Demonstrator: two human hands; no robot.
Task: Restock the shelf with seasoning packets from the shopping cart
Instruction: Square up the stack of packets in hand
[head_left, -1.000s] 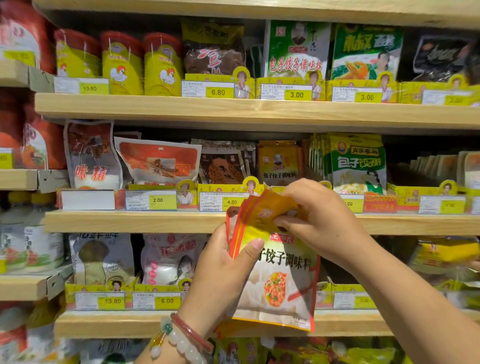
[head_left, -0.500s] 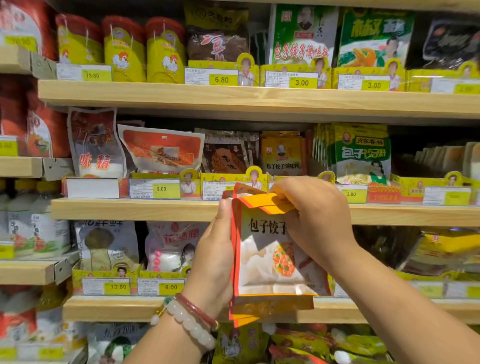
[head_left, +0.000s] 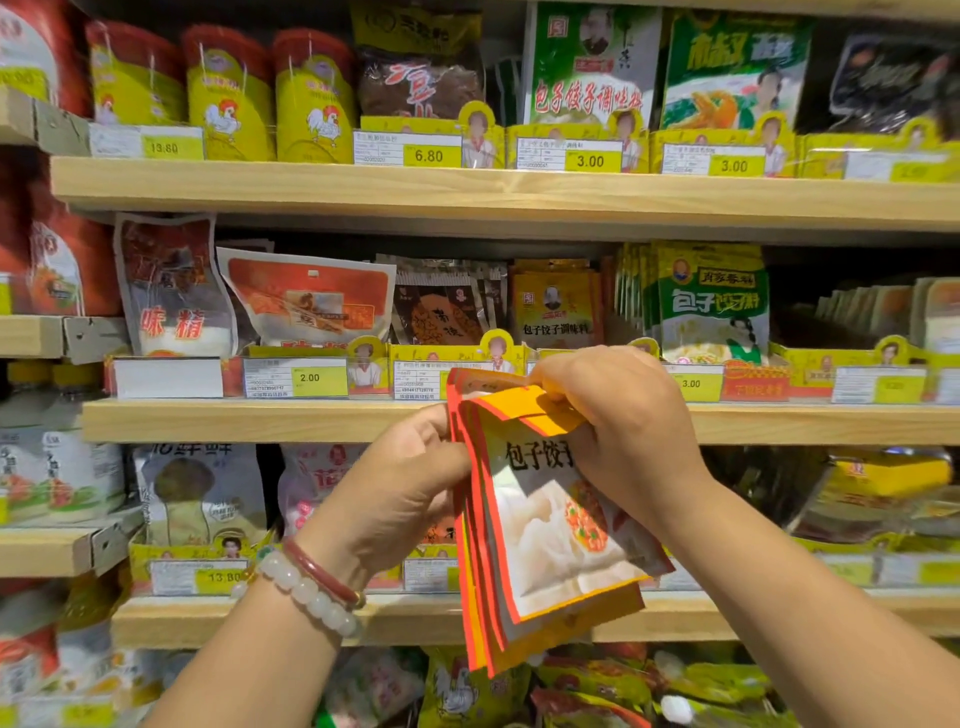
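I hold a stack of several orange-and-white seasoning packets (head_left: 540, 540) upright in front of the shelves. My left hand (head_left: 400, 483) grips the stack's left edge, a beaded bracelet on its wrist. My right hand (head_left: 618, 421) curls over the top right corner, pinching the yellow top strips. Matching yellow packets (head_left: 556, 306) stand on the middle wooden shelf (head_left: 260, 421) just behind and above my hands. The shopping cart is out of view.
Wooden shelves run across the view, lined with yellow price-tag holders (head_left: 317, 376). Green packets (head_left: 711, 306) stand right of the yellow ones, brown packets (head_left: 441, 306) to their left. Yellow tins (head_left: 228, 98) fill the top shelf (head_left: 467, 192); bags crowd the lower shelf (head_left: 197, 499).
Both hands have squared the packets from a tilted bundle into an upright stack and raised it slightly toward the middle shelf; the right hand has stayed on the top corner.
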